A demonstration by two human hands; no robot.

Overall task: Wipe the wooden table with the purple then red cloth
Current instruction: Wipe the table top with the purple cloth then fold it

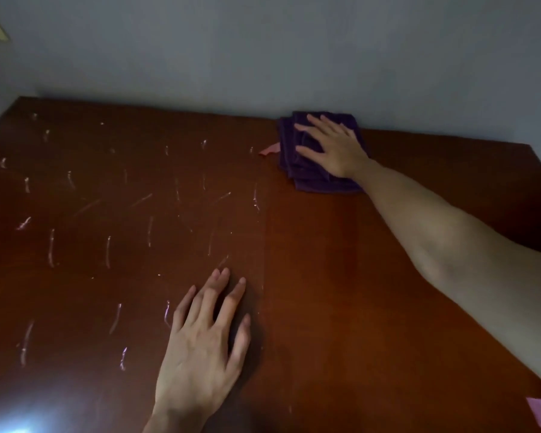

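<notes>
A person's right hand [334,148] presses flat, fingers spread, on a folded purple cloth [313,176] at the streaked wooden counter's [325,276] far edge; the left hand [200,348] rests open, empty, nearer.

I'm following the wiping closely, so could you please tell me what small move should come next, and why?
Probably a sweep of the folded purple cloth leftward. The right hand presses it flat at the far edge of the brown wooden table, beside the wall, while pale wet streaks cover the left half. A small pink scrap lies just left of the cloth.
</notes>
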